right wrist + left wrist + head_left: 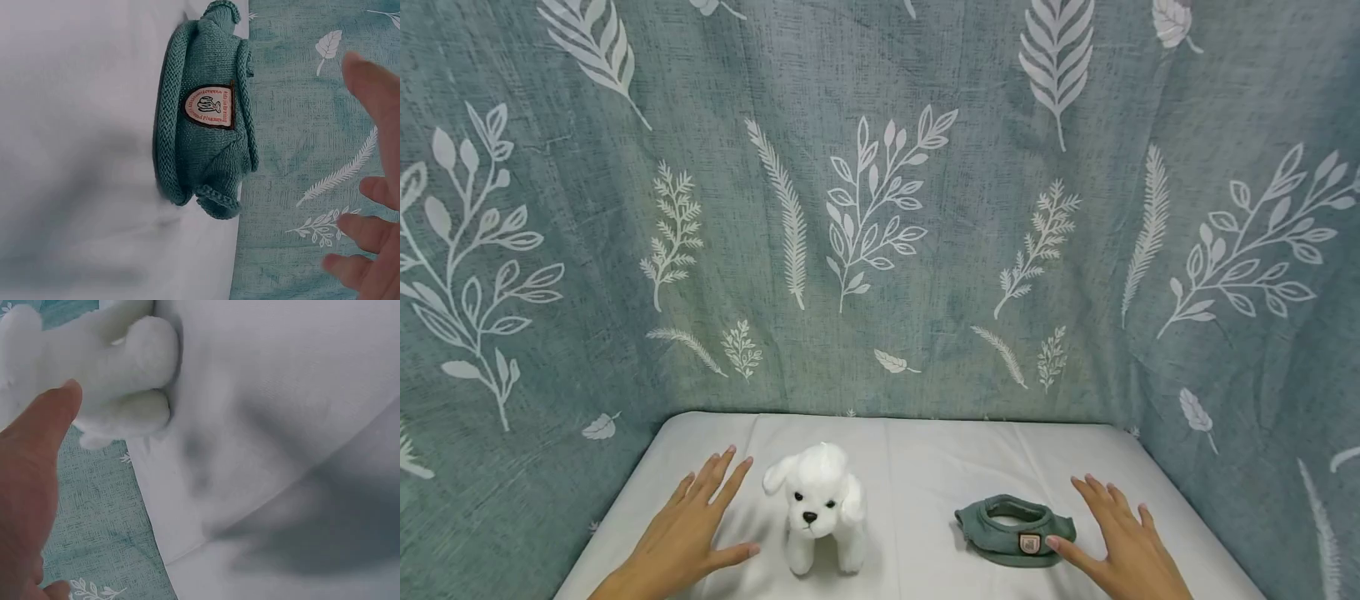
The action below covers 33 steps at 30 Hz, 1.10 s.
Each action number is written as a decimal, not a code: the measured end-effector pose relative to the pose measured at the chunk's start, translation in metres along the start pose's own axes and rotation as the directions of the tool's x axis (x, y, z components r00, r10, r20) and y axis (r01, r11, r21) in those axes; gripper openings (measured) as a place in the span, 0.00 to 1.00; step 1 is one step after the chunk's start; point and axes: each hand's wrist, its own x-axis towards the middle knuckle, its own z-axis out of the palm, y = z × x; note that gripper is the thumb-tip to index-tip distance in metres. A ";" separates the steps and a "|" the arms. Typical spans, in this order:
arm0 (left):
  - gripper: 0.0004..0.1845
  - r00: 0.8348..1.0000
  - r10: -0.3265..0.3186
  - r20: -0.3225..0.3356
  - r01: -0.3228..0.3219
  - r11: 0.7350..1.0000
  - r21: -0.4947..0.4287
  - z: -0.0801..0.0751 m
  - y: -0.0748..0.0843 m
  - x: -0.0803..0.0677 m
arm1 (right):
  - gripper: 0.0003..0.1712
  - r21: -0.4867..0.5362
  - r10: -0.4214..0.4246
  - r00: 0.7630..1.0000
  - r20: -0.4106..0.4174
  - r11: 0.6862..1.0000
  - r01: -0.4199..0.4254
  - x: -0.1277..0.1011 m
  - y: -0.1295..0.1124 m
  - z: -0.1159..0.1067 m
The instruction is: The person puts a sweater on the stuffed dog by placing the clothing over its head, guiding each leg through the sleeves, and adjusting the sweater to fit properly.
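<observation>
A white plush dog (820, 504) with floppy ears and a black nose stands on the white table, facing the head camera. My left hand (688, 529) hovers to its left, fingers spread, holding nothing; in the left wrist view the thumb overlaps the plush dog (106, 369). Right of the dog sits a small green knitted sweater (992, 542) with short sleeves, a rolled hem and a patch (211, 107) on its front. My right hand (1120, 537) is just right of the sweater, fingers apart and nothing in it, the thumb tip overlapping the sweater's edge in the head view.
The white table (917, 467) has creases and rounded far corners. A blue-green curtain (880, 250) printed with white leaves and sprigs encloses it at the back and both sides. A strip of bare table separates dog and sweater.
</observation>
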 end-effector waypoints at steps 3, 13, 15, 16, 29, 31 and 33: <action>0.55 0.998 -0.042 0.042 0.044 0.998 -0.041 -0.002 0.004 0.001 | 0.52 -0.004 0.037 0.999 0.031 0.999 -0.037 0.000 -0.002 -0.001; 0.32 0.958 -0.194 0.212 0.240 0.947 -0.215 -0.006 0.021 0.004 | 0.41 0.161 0.155 0.977 0.144 0.971 -0.177 0.000 -0.009 0.004; 0.26 0.954 -0.187 0.236 0.245 0.937 -0.250 -0.004 0.024 0.005 | 0.39 0.188 0.158 0.977 0.143 0.965 -0.183 -0.001 -0.009 0.009; 0.24 0.949 -0.184 0.254 0.253 0.928 -0.273 -0.004 0.025 0.006 | 0.38 0.201 0.159 0.977 0.143 0.962 -0.186 -0.002 -0.009 0.010; 0.07 0.928 0.083 0.364 0.217 0.672 -0.708 0.019 0.039 0.012 | 0.30 0.310 0.173 0.974 0.146 0.927 -0.211 -0.008 -0.018 0.026; 0.07 0.931 0.113 0.346 0.193 0.653 -0.732 0.022 0.043 0.013 | 0.29 0.326 0.176 0.973 0.148 0.920 -0.216 -0.009 -0.020 0.027; 0.06 0.935 0.135 0.328 0.172 0.637 -0.751 0.025 0.048 0.015 | 0.29 0.337 0.179 0.973 0.148 0.916 -0.219 -0.009 -0.021 0.029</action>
